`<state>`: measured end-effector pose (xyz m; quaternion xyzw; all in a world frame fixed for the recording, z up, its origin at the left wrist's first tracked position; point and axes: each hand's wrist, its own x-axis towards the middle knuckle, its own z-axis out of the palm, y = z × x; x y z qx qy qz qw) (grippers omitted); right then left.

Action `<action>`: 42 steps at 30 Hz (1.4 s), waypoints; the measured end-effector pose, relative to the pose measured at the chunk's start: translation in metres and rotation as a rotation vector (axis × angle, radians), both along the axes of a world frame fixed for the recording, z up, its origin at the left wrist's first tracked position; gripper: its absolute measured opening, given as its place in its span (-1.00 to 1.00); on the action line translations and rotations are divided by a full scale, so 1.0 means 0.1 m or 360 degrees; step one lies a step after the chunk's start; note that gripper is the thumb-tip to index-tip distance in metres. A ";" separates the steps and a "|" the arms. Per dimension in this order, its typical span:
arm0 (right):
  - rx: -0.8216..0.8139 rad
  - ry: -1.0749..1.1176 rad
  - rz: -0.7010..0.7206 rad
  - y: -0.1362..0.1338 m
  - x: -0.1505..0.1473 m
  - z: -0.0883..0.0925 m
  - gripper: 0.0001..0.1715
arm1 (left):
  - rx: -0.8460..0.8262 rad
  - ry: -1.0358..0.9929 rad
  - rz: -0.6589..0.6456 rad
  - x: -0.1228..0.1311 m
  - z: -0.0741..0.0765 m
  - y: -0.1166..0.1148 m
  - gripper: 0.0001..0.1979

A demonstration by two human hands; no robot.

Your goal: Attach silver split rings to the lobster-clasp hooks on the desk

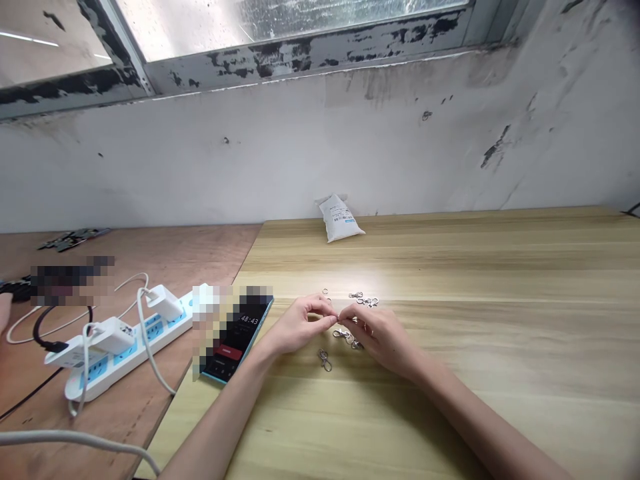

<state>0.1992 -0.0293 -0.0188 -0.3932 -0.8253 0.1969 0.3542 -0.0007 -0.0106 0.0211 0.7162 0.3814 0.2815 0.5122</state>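
My left hand [304,324] and my right hand [384,335] meet fingertip to fingertip above the wooden table. Both are closed in a pinch, and whatever lies between the fingertips is too small to make out. A metal swivel clasp [325,361] lies just below the left fingers. More silvery clasps [343,335] sit under and beside my right hand, partly covered by it. Beyond the right knuckles rests another group of clasps [369,302]. A small metal ring [325,291] lies past the left fingertips.
A phone [243,331] showing a timer lies left of my left forearm. Farther left, a white power strip [145,340] with chargers and cables stands on a brown table [200,250]. Against the wall rests a white plastic packet [341,219]. Another person's arm shows at the left edge.
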 end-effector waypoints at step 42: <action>-0.0168 0.0148 0.0039 -0.03 -0.02 0.02 -0.85 | 0.0257 0.0160 0.0006 -0.02 0.00 -0.01 -0.86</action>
